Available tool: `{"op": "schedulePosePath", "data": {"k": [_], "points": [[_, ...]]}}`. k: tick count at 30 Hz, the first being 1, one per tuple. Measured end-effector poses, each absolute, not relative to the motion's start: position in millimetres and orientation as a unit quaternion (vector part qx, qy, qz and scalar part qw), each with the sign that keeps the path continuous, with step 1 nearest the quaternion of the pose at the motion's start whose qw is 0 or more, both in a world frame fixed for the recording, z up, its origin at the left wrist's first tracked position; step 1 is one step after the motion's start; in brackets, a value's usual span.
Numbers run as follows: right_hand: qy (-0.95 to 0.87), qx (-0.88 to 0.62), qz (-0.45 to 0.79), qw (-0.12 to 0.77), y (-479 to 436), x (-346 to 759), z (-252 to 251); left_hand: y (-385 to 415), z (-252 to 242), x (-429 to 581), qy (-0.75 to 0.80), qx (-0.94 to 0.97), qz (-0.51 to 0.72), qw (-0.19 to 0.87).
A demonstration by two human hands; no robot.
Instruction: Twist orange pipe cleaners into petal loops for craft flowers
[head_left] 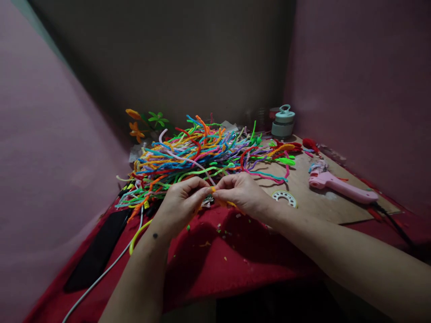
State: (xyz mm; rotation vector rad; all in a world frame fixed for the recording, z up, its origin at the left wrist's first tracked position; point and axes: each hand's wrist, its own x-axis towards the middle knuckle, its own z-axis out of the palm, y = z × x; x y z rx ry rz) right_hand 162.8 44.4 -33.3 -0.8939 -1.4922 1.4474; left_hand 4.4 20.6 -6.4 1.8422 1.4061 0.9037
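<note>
Fingertips of my left hand point(186, 199) and my right hand point(242, 193) meet over the front of the table, both pinched on an orange pipe cleaner point(213, 189). Only small bits of it show between and below the fingers; the rest is hidden by my hands. Just beyond them spreads a large tangled heap of multicoloured pipe cleaners point(188, 157). A pale lilac stem point(188, 160) from that heap runs down toward my fingertips; whether it is held I cannot tell.
A pink hot glue gun point(346, 186) with a black cord lies on a brown board point(323, 211). Near my right wrist is a white ring with holes point(284, 198). A black phone-like slab point(97, 251) and white cable lie left. Behind stand a lidded jar point(283, 123) and orange fuzzy flowers point(136, 132).
</note>
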Motion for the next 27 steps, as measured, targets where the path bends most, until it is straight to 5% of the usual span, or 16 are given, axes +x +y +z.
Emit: {"op": "schedulePosePath", "data": {"k": [9,27], "points": [[-0.622,-0.383,0.531,0.430,46,161,-38,25,-16,9,0.496,0.567,0.400,0.522],[-0.483,-0.293,0.688,0.455,49,154,-53,22,-24,24,0.515,0.554,0.477,0.448]]}}
